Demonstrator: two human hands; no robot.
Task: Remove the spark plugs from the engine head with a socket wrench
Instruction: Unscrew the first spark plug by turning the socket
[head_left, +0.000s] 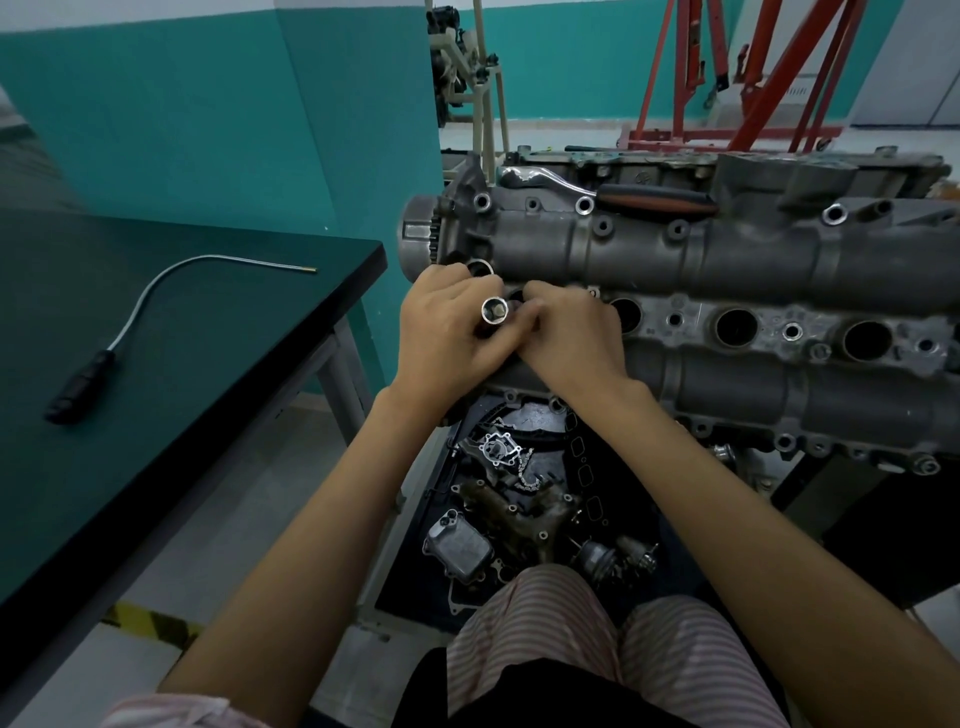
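Nearest to me are my knees in striped trousers (597, 623), and just beyond them, low under my forearms, a dark tray (415, 561) of loose engine parts: a finned cooler block (457, 545), a rusty manifold piece (519, 514) and a short chain (527, 470).

Above that tray both my hands meet at the near left end of the engine head (727, 260). My left hand (447, 332) is curled around a chrome socket (493, 310), its open mouth turned up toward me, and something small sits inside it; whether that is the tip of a spark plug I cannot tell. My right hand (571, 338) lies against the left one, fingers bent in toward the socket and touching it at its side. The fingertips are blurred, so I cannot say exactly how they pinch.

Right of my grip, a row of dark round plug wells (736, 327) runs along the head. Another well (479, 268) shows just past my left knuckles.

Beyond my hands, on the far top of the head, lies the ratchet wrench (613, 195) with its dark and orange handle, well apart from the socket.

Off to the left of my grip, a flexible pick-up tool (156, 291) with a black handle rests on the green table (234, 364).

Farthest back stands a red hoist frame (753, 78) by the teal wall (208, 104).
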